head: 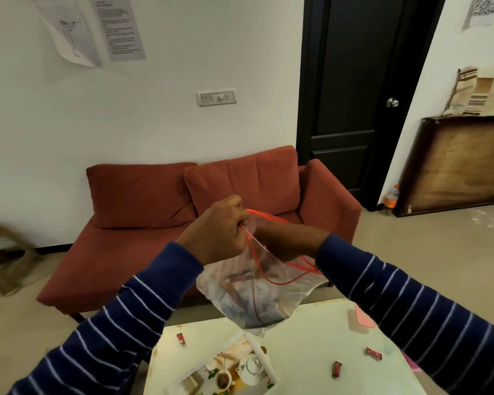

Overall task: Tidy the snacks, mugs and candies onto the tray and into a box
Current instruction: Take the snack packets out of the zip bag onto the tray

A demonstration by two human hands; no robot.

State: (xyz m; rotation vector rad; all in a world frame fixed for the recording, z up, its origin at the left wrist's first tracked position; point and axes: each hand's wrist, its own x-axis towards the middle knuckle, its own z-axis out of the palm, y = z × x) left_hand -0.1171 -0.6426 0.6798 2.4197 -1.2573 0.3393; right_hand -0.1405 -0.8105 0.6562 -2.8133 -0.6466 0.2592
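Observation:
I hold a clear zip bag [257, 297] with a red seal strip up in the air above the white table [311, 352]; wrapped snacks show dimly inside it. My left hand [220, 232] pinches the bag's red-edged mouth at its top left. My right hand [285, 240] reaches into the bag's mouth and is mostly hidden behind the plastic. Three small red candies lie loose on the table: one at the left [180, 338], one near the middle [336, 369], one at the right [373, 353]. A tray [268, 363] printed with a teapot picture lies at the table's front left.
A pink flat object [364, 319] lies at the table's right side by my sleeve. Behind the table stands a red sofa [211, 201]. A dark door [354, 95], a wooden board [462, 163] leaning on the wall and an orange-capped bottle [391, 198] are at the right.

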